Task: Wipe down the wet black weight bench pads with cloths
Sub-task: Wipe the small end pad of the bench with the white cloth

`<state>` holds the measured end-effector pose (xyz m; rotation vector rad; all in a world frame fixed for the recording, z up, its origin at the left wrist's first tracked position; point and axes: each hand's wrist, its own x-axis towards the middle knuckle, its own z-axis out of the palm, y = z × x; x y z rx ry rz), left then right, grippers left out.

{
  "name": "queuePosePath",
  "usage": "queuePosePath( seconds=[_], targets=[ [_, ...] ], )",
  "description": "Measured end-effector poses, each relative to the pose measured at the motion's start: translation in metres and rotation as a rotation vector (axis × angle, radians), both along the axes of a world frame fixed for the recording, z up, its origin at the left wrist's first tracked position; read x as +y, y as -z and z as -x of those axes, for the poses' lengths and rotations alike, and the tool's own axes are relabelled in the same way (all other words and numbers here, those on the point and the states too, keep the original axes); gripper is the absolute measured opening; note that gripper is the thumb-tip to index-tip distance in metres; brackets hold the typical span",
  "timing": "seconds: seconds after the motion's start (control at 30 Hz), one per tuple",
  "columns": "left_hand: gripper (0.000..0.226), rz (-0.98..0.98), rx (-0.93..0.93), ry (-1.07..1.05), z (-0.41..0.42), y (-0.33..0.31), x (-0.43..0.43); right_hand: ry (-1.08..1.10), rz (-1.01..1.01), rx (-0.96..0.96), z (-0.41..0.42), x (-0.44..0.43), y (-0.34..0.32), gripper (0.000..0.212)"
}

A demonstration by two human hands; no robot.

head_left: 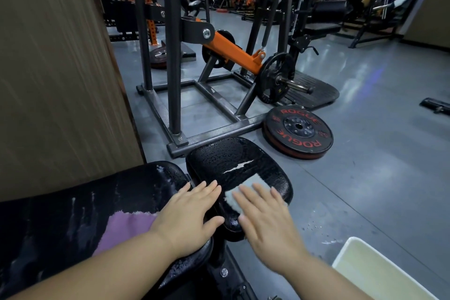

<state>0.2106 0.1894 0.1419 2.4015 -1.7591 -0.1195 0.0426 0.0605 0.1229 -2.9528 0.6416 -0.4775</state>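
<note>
Both my forearms reach in from the bottom edge, palms down. My left hand (187,214) lies flat across the gap between the two black pads, its fingers (207,190) straight and slightly spread, their tips on the near edge of the small seat pad (238,156) and the thumb splayed out to the right. My right hand (267,224) presses flat on a pale cloth (253,181) that lies on the right side of the same seat pad. These fingers (253,198) are also straight and fanned apart, gripping nothing. This hand is blurred, so its outline is soft. The seat pad is beaded with water and has a pale split across its middle. The long pad (68,214) runs off the left and bottom edges. It shows wet streaks, and a purple cloth (126,229) lies on it, partly hidden under my left wrist and forearm. I cannot tell whether my palm touches that cloth. My right hand covers most of the pale cloth, so only its far and left edges show. On the floor (365,153) past the seat pad a red-lettered weight plate (298,133) lies flat beside a dark machine frame (214,134). A wooden panel (53,80) fills the left side, and a pale tub (375,273) is cut off at the lower right corner.
</note>
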Motion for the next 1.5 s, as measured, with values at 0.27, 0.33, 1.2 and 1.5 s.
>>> queuePosePath(
  seconds=[0.27, 0.33, 1.2, 1.5],
  targets=[
    [0.070, 0.008, 0.062, -0.013, -0.001, 0.000, 0.000, 0.161, -0.085, 0.167, -0.026, -0.028, -0.015, 0.056],
    [0.081, 0.072, 0.135, -0.034, -0.003, -0.004, -0.001, 0.210, -0.072, 0.174, -0.034, -0.016, -0.018, 0.054],
    [0.062, -0.262, 0.217, -0.267, 0.020, -0.022, -0.063, 0.301, -0.225, 0.008, -0.039, -0.045, -0.017, 0.042],
    [0.064, -0.283, 0.191, -0.378, -0.056, -0.022, -0.112, 0.316, -0.208, -0.036, -0.040, -0.046, -0.012, 0.046]
  ],
)
